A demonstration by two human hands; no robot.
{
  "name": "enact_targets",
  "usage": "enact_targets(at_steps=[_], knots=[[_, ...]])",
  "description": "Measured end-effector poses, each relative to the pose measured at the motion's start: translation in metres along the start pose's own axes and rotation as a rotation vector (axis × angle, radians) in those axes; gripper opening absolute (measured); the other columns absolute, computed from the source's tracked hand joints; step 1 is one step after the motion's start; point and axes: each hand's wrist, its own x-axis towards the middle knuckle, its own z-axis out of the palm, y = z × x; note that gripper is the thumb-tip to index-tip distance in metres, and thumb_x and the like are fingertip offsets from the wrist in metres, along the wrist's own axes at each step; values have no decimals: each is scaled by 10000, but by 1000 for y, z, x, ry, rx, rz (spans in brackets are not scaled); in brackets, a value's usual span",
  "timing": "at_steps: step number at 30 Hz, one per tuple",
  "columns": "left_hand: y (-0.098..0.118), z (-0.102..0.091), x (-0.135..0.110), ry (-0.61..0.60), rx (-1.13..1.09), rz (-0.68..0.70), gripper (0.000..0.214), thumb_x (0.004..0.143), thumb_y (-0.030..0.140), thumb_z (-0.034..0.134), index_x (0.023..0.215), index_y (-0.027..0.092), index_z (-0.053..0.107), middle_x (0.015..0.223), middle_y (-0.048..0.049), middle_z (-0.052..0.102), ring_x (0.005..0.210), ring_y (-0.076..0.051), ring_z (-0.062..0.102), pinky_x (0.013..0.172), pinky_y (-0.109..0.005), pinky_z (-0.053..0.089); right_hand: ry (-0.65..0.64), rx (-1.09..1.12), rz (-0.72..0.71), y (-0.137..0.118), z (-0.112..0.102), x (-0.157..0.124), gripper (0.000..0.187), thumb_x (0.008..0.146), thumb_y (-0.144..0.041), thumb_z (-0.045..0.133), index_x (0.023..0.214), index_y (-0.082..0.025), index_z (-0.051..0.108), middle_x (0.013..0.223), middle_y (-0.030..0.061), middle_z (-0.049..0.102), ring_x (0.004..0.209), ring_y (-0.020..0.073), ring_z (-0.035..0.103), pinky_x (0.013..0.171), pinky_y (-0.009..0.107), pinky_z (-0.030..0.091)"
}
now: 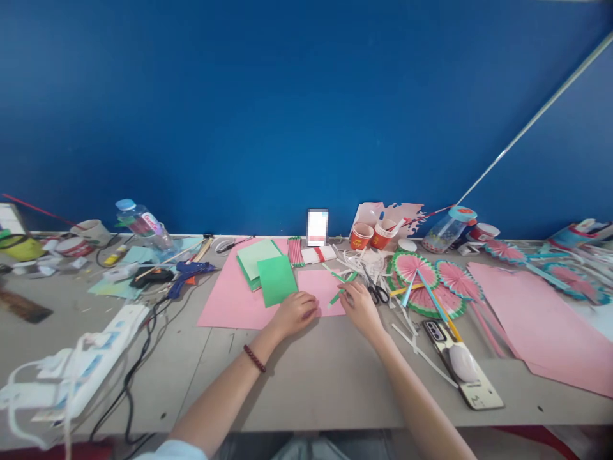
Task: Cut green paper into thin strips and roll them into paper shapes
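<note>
My left hand rests at the lower left of a small pink sheet, its fingers curled together; whatever may be under them is hidden. At the sheet's right side, my right hand has thumb and fingers closed at a narrow green paper strip. Another thin strip, pale green, lies just beyond. Left of the sheet, a green paper square overlaps a stack of lighter green paper on a large pink sheet. Black-handled scissors lie right of my right hand.
Behind stands a lit phone. Paper cups, white paper scraps, pleated watermelon-coloured fans and another phone are on the right. Leftward lie a blue glue gun, a power strip, cables and a bottle.
</note>
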Motion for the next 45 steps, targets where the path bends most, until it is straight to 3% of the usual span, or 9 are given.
enact_targets(at_steps=[7, 11, 16, 24, 45], knots=[[1, -2, 0, -21, -29, 5, 176, 903, 217, 479, 918, 218, 654, 1003, -41, 695, 955, -181, 597, 837, -331, 445, -228, 74, -6, -25, -20, 25, 200, 851, -205, 537, 1004, -201, 665, 1035, 73, 694, 993, 227, 615, 868, 335, 447], [2, -3, 0, -29, -21, -23, 172, 893, 214, 485, 934, 219, 652, 1025, -47, 690, 965, -190, 596, 840, -335, 448, -247, -8, 83, -11, -17, 65, 199, 843, -200, 549, 995, -186, 676, 984, 73, 707, 905, 212, 640, 796, 301, 453], [0, 1, 0, 13, -22, 1, 162, 884, 190, 488, 892, 201, 650, 985, -52, 694, 925, -188, 601, 818, -333, 455, -303, -217, 283, 7, 5, 98, 180, 817, -162, 562, 929, -181, 702, 945, 80, 715, 884, 205, 640, 738, 268, 430], [2, 1, 0, 34, 18, -8, 170, 908, 230, 494, 932, 194, 658, 956, -66, 688, 918, -189, 601, 795, -334, 471, -277, -305, 354, 1, 32, 97, 122, 811, -195, 593, 850, -172, 706, 944, 95, 704, 912, 219, 614, 773, 283, 400], [1, 4, -4, 11, 3, -20, 167, 905, 224, 507, 982, 193, 653, 1005, -64, 685, 945, -195, 597, 825, -345, 477, -295, -422, 249, -6, 34, 97, 257, 810, -65, 469, 822, -154, 710, 913, 131, 712, 888, 243, 627, 810, 336, 358]])
